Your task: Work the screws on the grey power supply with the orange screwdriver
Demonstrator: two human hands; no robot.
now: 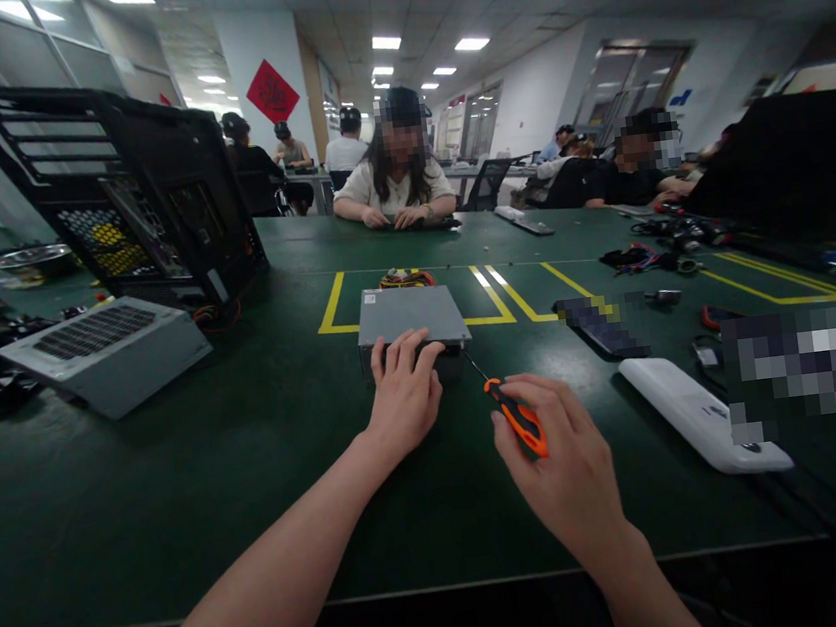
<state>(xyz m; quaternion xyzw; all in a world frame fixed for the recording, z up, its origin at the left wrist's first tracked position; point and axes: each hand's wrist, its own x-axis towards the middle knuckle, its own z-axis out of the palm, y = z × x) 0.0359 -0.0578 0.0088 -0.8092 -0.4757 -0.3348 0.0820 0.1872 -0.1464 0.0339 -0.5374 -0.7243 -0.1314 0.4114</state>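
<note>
A grey metal computer power supply (412, 312) sits on the green table in front of me. Behind it a bundle of coloured cables (406, 278) shows. My left hand (405, 387) grips its near edge, curled fingers on the top and front. Between the thumb and fingers of my right hand (565, 448) is an orange and black screwdriver (514, 415). Its shaft points up and left to the box's front right corner; whether the tip sits in a screw is too small to tell. My left hand partly hides the front face.
To the left stand a black computer case (147, 183) and a bent grey metal cover (110, 354). At right lie a dark phone-like slab (601, 328), a white rounded device (701, 412) and cable bundles (638, 258). Across the table sits a person (395, 180).
</note>
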